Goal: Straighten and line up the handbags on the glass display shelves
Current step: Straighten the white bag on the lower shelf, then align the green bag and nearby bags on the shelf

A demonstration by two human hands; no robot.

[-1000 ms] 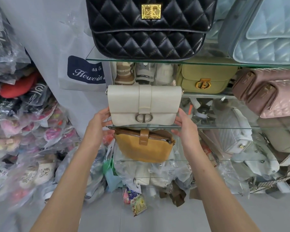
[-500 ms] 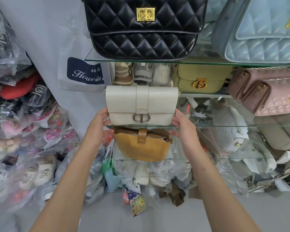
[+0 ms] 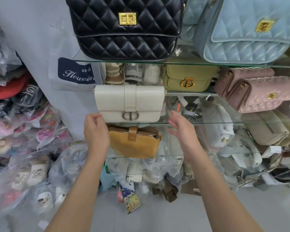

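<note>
The cream flap handbag [image 3: 130, 103] stands square on its glass shelf [image 3: 208, 122]; both hands, left hand [image 3: 95, 129] and right hand [image 3: 181, 129], are open and empty, with the tan bag [image 3: 137, 144] below unaligned.

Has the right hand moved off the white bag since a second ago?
Yes. The right hand was against the white bag's right end; now it is open and clear of it, out to the right, at the level of the glass shelf edge.
</note>
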